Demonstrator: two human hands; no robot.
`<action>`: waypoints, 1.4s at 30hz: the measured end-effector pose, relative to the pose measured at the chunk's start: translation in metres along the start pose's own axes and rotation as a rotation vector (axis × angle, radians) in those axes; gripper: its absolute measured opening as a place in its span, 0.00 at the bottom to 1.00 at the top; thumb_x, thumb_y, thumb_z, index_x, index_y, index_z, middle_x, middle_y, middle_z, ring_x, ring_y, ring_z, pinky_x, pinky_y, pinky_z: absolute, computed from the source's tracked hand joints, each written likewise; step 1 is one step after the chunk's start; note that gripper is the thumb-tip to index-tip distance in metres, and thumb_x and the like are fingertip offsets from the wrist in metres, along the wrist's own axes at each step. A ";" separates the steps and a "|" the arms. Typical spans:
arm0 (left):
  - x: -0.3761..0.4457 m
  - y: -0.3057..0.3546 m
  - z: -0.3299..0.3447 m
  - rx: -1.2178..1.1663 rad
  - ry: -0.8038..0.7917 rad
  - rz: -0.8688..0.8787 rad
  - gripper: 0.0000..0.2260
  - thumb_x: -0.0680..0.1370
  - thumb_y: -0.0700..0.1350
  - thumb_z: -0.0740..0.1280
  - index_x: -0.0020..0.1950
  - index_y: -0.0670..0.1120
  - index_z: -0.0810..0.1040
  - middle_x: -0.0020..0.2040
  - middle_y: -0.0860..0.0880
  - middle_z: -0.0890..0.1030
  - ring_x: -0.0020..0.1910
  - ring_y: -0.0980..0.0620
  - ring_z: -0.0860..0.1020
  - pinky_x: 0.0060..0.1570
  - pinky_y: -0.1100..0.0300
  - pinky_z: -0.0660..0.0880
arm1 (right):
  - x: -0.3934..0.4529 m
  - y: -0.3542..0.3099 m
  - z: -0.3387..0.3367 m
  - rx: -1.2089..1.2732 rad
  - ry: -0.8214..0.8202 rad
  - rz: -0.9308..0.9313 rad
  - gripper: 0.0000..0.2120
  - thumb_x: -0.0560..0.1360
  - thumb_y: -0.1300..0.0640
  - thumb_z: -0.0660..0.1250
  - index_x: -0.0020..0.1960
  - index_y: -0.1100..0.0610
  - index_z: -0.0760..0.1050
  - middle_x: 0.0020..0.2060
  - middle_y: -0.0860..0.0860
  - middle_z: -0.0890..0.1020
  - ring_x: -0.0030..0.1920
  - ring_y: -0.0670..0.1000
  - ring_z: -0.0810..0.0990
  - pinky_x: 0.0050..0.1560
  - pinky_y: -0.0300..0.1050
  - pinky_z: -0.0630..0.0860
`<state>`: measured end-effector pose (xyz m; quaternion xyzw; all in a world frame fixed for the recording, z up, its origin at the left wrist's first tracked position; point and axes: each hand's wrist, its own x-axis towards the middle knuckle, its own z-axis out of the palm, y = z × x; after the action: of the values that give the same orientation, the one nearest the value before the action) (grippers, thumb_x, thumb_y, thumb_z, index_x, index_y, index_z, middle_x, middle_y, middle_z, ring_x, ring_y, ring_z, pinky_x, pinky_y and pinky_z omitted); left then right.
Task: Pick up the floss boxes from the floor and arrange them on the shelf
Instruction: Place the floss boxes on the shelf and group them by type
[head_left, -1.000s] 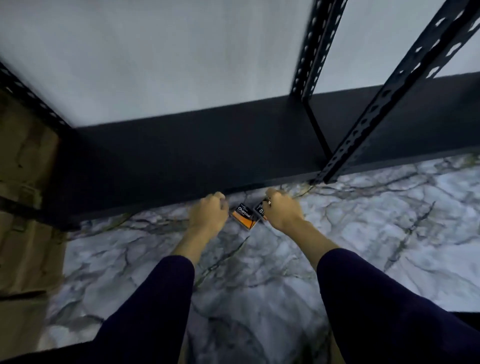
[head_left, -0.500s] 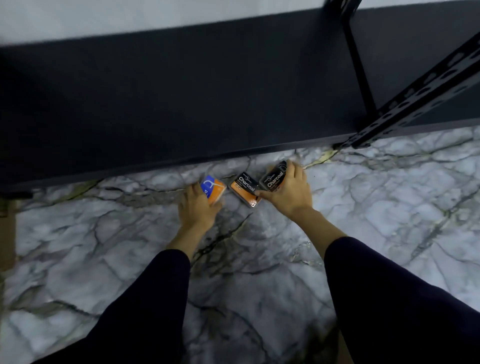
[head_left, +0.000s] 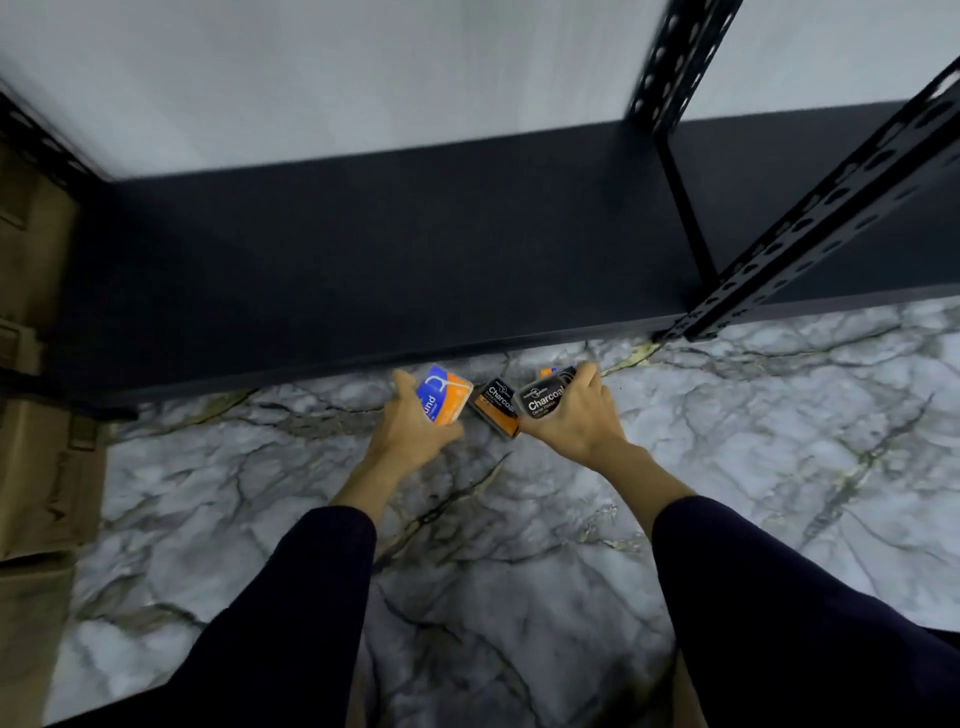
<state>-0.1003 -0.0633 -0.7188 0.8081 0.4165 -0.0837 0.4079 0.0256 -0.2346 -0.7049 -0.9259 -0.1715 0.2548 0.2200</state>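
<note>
My left hand (head_left: 408, 431) grips a blue and orange floss box (head_left: 443, 395), tilted, just above the marble floor. My right hand (head_left: 576, 415) holds a black floss box marked Charcoal (head_left: 544, 399). Between the hands a second black and orange Charcoal box (head_left: 497, 408) lies on the floor. An orange corner of another box (head_left: 548, 372) peeks out behind my right hand. The low black shelf (head_left: 389, 249) lies directly beyond the boxes, its surface bare.
Perforated black uprights (head_left: 810, 223) rise at the shelf's right front, and another upright (head_left: 670, 62) stands behind. Brown cardboard boxes (head_left: 36, 415) stand at the left. White and grey marble floor (head_left: 519, 519) spreads under my arms. A pale wall backs the shelf.
Both hands have closed on boxes and lifted them slightly off the floor. The view has tipped up again, showing more of the shelf and wall.
</note>
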 end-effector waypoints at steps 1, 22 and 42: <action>-0.006 0.007 -0.013 -0.013 0.007 0.046 0.28 0.66 0.48 0.77 0.53 0.48 0.59 0.46 0.50 0.75 0.38 0.55 0.75 0.30 0.63 0.67 | -0.005 -0.009 -0.011 0.036 -0.009 -0.015 0.45 0.62 0.37 0.73 0.66 0.60 0.57 0.59 0.56 0.68 0.62 0.58 0.68 0.62 0.52 0.68; -0.217 0.193 -0.266 -0.279 0.482 0.743 0.21 0.71 0.48 0.75 0.62 0.53 0.74 0.56 0.50 0.77 0.52 0.53 0.78 0.50 0.57 0.79 | -0.180 -0.190 -0.262 0.425 0.473 -0.575 0.18 0.72 0.48 0.72 0.49 0.48 0.63 0.40 0.54 0.78 0.41 0.55 0.78 0.38 0.49 0.74; -0.229 0.298 -0.365 -0.488 0.758 0.832 0.22 0.72 0.44 0.75 0.63 0.49 0.73 0.60 0.50 0.77 0.57 0.54 0.77 0.49 0.63 0.77 | -0.182 -0.275 -0.394 0.505 0.922 -0.752 0.20 0.79 0.64 0.58 0.70 0.57 0.63 0.64 0.56 0.65 0.58 0.49 0.62 0.55 0.39 0.63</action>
<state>-0.1001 -0.0315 -0.1958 0.7596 0.1894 0.4737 0.4033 0.0367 -0.2066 -0.1922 -0.7367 -0.3069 -0.2313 0.5565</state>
